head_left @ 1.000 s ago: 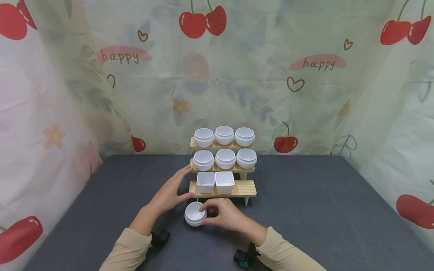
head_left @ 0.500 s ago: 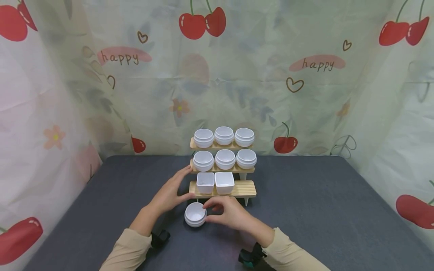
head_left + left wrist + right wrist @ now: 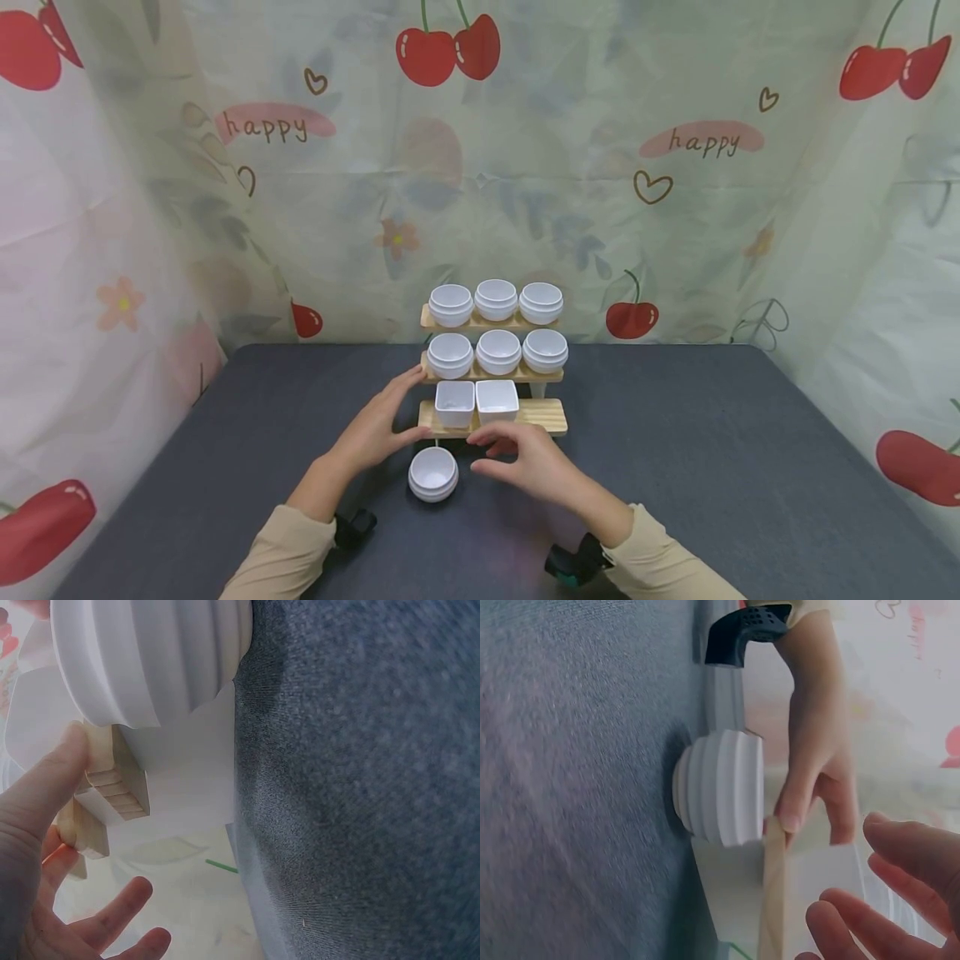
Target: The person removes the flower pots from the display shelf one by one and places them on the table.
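Right hand (image 3: 528, 463) hovering above the grey table (image 3: 712, 467), fingers loosely spread and slightly bent, holding nothing, just right of the round ribbed white bowl (image 3: 432, 473) and apart from it. Bowl sitting upright on the table, directly in front of the left end of the wooden three-tier rack (image 3: 545, 415); ribbed side wall showing in the right wrist view (image 3: 721, 787).

Left hand (image 3: 378, 425) resting against the left end of the rack, fingers straight and relaxed, thumb touching the edge of the lowest tier, fingertips reaching toward the middle tier. Thumb (image 3: 46, 787) pressing on the wooden end grain in the left wrist view, with the bowl's ribbed wall (image 3: 150, 656) just beside it.

Lowest tier carrying two square white dishes (image 3: 476, 402) side by side at its left half. Middle tier carrying three round white bowls (image 3: 498, 352) in a row. Top tier carrying three more round white bowls (image 3: 496, 301), likewise in a row.

Cherry-print curtain (image 3: 675, 167) hanging behind and around the table.
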